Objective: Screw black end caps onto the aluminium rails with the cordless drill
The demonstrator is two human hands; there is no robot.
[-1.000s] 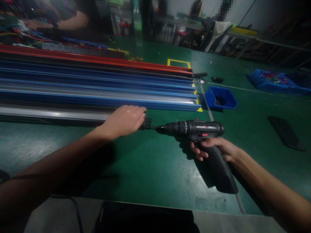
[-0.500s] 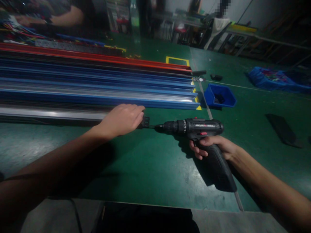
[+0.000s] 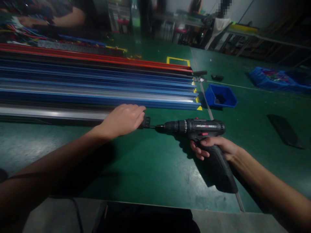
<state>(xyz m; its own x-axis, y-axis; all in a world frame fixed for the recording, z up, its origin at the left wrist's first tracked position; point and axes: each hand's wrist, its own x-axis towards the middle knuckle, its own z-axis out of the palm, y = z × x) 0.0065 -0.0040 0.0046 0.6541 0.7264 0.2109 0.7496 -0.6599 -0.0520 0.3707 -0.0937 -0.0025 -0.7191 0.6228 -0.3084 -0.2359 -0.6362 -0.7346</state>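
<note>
A black power drill (image 3: 205,127) lies level over the green table, its bit pointing left, with my right hand (image 3: 213,147) wrapped round its grip. The bit's tip meets a small black end piece (image 3: 147,122) at the right end of a silver and black metal profile (image 3: 55,114). Over that end my left hand (image 3: 125,119) is closed, gripping the profile from above; its fingertips are partly hidden. Beyond it, several blue profiles (image 3: 102,87) and a red profile (image 3: 97,57) lie side by side.
A blue bin (image 3: 221,96) with dark parts stands right of the profiles. A flat black piece (image 3: 285,131) lies farther right, and blue trays (image 3: 274,79) sit behind it. Wires (image 3: 26,30) and another person's arm (image 3: 69,18) are at the back left.
Hands, drill and profile hold almost the same places. The whole view has shifted very slightly.
</note>
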